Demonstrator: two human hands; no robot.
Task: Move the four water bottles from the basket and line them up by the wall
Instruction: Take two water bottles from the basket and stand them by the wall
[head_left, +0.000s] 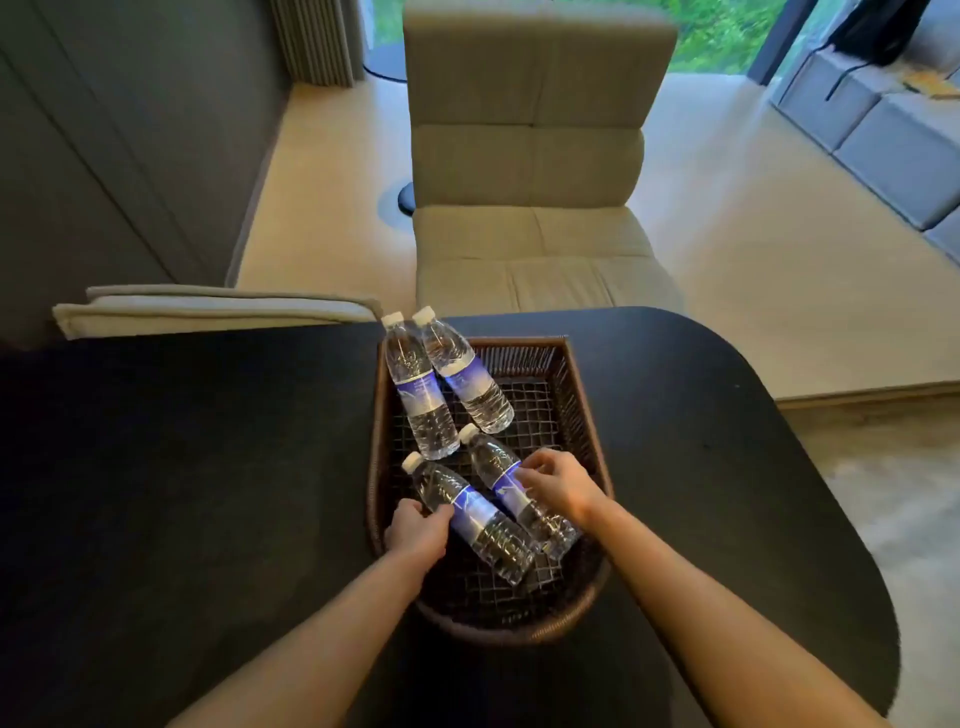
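A dark woven basket (574, 395) sits on the black table and holds several clear water bottles with blue labels and white caps. Two bottles, the far left one (418, 387) and the far right one (465, 371), lean with their necks over the far rim. The near left bottle (475, 517) and the near right bottle (511, 486) lie on the basket floor. My left hand (415, 530) curls around the near left bottle below its neck. My right hand (556, 483) rests on the near right bottle's label, fingers wrapping it.
The black table (208, 467) stretches left towards a dark panelled wall (104, 156). A beige cushioned chair (530, 171) stands beyond the table's far edge, a second beige seat back (208, 312) at the left. A grey sofa (883, 130) is at the far right.
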